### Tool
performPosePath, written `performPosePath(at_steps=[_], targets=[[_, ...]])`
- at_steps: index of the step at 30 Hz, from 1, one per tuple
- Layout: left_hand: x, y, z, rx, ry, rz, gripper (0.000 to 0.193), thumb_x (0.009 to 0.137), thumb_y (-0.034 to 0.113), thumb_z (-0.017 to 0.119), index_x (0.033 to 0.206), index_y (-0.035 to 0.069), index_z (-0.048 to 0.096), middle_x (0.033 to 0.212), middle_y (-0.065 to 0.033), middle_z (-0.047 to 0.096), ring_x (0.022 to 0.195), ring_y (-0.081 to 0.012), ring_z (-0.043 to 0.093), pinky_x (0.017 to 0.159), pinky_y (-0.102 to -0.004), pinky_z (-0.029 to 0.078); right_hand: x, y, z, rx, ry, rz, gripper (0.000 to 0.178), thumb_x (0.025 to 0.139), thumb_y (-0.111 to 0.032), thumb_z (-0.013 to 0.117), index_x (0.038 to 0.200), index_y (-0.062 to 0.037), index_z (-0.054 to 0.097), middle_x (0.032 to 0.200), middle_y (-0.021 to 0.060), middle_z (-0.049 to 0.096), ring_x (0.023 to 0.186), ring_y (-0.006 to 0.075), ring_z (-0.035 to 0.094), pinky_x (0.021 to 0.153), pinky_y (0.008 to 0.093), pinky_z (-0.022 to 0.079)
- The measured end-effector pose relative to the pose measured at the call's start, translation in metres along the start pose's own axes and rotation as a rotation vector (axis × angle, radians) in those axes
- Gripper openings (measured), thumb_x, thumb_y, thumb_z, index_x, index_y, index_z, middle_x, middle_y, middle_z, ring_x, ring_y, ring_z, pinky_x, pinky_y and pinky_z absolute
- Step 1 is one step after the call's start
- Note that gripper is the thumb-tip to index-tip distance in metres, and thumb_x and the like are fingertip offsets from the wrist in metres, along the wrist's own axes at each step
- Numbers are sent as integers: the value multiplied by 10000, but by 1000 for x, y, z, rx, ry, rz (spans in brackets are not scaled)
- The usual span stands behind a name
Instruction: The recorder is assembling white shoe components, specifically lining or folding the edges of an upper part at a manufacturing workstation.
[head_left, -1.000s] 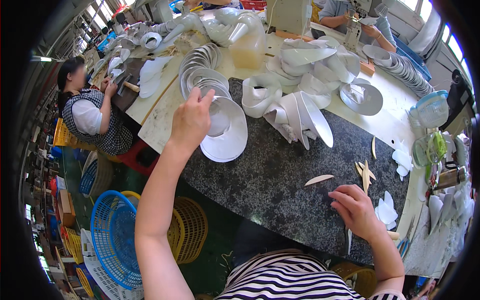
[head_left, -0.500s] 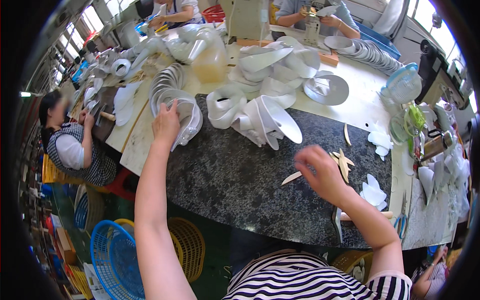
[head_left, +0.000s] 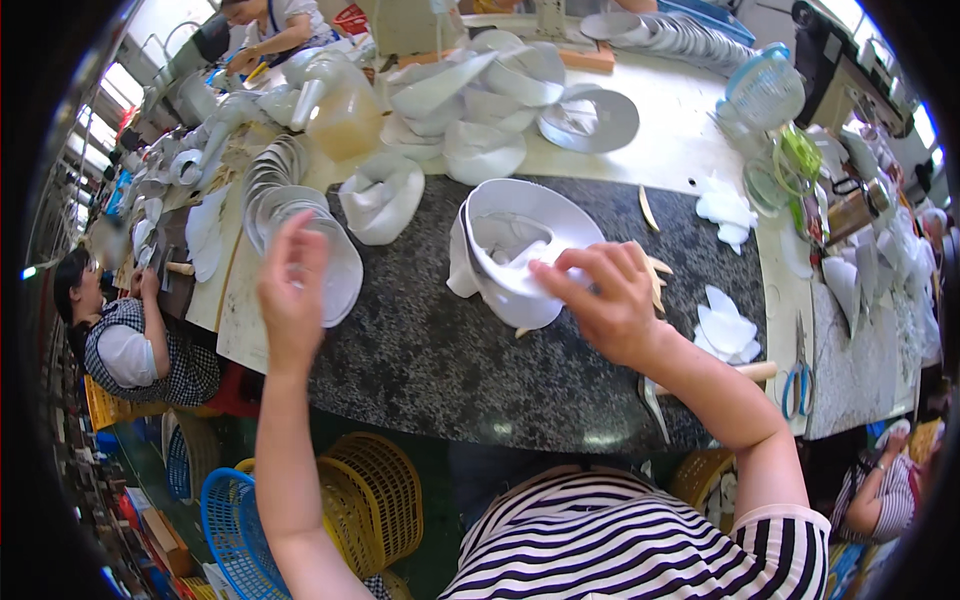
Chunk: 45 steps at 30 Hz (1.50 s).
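My right hand (head_left: 615, 300) pinches the near right edge of a white, curved shoe upper (head_left: 505, 220), with thumb and fingers closed on it. This piece stands over the dark speckled slab (head_left: 420, 375), its loop facing up. Blurred by motion, my left hand (head_left: 291, 300) is raised at the left, fingers stretched upward, with nothing visible in it. Just behind it lies a row of nested white uppers (head_left: 343, 275). Another folded white upper (head_left: 383, 205) sits between that row and the held piece. Cream curved strips (head_left: 655, 275) are partly hidden behind my right hand.
Blue-handled scissors (head_left: 800, 385) and a wooden-handled hammer (head_left: 745, 372) lie at the right. Thin white cut pieces (head_left: 727, 330) rest nearby. A container of yellowish liquid (head_left: 345, 122) and heaped uppers (head_left: 485, 150) stand behind. Baskets (head_left: 385, 490) are below the table; a co-worker (head_left: 140, 320) sits left.
My left hand has lifted off the nested row. My right hand has moved left from above the cream strips and taken hold of a white upper, now apart from the heap. The view has shifted.
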<state>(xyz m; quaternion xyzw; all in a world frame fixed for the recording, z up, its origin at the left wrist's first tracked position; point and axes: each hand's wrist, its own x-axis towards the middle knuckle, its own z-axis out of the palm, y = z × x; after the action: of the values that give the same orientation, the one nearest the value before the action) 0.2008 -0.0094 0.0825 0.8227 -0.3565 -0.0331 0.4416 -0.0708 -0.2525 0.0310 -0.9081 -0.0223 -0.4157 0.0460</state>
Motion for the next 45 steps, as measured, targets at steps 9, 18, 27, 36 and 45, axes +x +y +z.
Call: performPosePath(at_steps=[9, 18, 27, 36, 45], targets=[[-40, 30, 104, -306, -451, -138, 635, 938, 147, 735, 1495, 54, 446, 1326, -130, 609, 1119, -245, 676, 942, -359, 558, 12, -3, -5, 346, 19, 234, 335, 831, 31, 680, 1149, -72, 711, 985, 98, 724, 832, 279, 626, 757, 409, 534], [-26, 79, 108, -701, -426, -197, 660, 992, 214, 698, 1537, 58, 360, 1432, -118, 530, 1223, -281, 607, 1041, -392, 501, 17, -2, -9, 343, 9, 193, 270, 843, 26, 684, 1094, -58, 742, 1000, 127, 742, 894, 312, 661, 770, 414, 558], [12, -8, 111, -514, -65, -189, 524, 931, -19, 557, 1451, 26, 509, 1329, -149, 647, 1208, -225, 623, 1057, -334, 456, 11, 39, -33, 431, 236, 595, 285, 883, 61, 642, 1127, -54, 736, 977, 117, 739, 848, 249, 680, 728, 352, 543], [20, -8, 105, 343, 137, 299, 787, 963, 182, 708, 1615, 65, 283, 1628, -259, 322, 1514, -399, 318, 1239, -449, 253, -89, -76, -31, 475, -380, 77, 509, 817, -260, 785, 1243, -8, 665, 1147, 112, 670, 1002, 280, 660, 859, 417, 563], [-124, 163, 165, 206, -410, 816, 362, 825, 53, 761, 1182, 55, 704, 1374, -166, 597, 1326, -347, 547, 1152, -523, 380, -152, 67, -143, -100, -507, 788, 323, 771, -285, 855, 960, -92, 678, 981, 83, 651, 1092, 296, 575, 975, 456, 440]])
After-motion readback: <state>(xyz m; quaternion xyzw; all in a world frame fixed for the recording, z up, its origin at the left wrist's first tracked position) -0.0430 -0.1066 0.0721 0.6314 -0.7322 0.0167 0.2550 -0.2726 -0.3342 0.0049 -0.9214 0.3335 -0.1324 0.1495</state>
